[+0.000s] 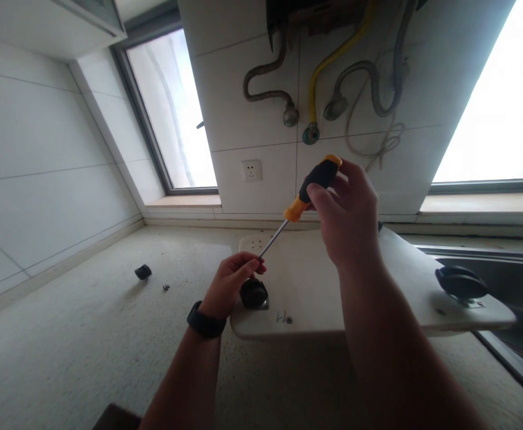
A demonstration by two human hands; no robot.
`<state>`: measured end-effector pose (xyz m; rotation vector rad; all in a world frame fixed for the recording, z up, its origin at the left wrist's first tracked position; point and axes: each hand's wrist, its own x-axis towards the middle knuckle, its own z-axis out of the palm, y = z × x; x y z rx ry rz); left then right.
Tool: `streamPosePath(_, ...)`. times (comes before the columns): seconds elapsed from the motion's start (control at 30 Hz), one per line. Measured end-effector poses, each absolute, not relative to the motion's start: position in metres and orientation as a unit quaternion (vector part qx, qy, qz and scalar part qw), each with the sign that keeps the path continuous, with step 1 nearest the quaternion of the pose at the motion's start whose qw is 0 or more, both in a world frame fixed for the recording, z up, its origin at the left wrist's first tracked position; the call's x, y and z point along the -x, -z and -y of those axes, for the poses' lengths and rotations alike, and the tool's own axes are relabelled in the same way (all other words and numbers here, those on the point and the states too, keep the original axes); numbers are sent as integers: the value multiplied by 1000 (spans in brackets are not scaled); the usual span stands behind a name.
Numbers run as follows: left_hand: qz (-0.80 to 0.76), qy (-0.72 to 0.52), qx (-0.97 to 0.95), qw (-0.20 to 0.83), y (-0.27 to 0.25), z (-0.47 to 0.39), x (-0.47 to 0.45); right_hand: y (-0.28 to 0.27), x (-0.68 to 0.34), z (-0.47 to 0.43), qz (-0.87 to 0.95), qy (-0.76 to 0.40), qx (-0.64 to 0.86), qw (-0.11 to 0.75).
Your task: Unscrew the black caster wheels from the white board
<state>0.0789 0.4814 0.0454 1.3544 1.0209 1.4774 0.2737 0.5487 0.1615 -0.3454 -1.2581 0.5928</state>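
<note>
My right hand (348,209) is closed around the black and yellow handle of a screwdriver (294,210), which slants down to the left. Its shaft tip ends at the fingers of my left hand (232,280), pinched together there beside a black caster wheel (254,294). Whether a screw sits between those fingers is hidden. The caster stands on the left end of a white board (308,286), which lies flat with its wheels upward. A second caster (461,282) stands at the board's right end. Four small holes mark the board's far left corner.
A loose black caster (143,272) and a few small screws (166,288) lie on the speckled counter (91,334) at left. The board's right end reaches over a steel sink (512,278). Behind are a wall socket (251,171), hoses, a yellow pipe (317,77) and two windows.
</note>
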Motion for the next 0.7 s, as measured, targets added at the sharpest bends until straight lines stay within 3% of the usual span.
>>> streamPosePath(0.7, -385, -604, -518, 469, -45, -481, -78, -164, -272, -540, 599, -250, 167, 742)
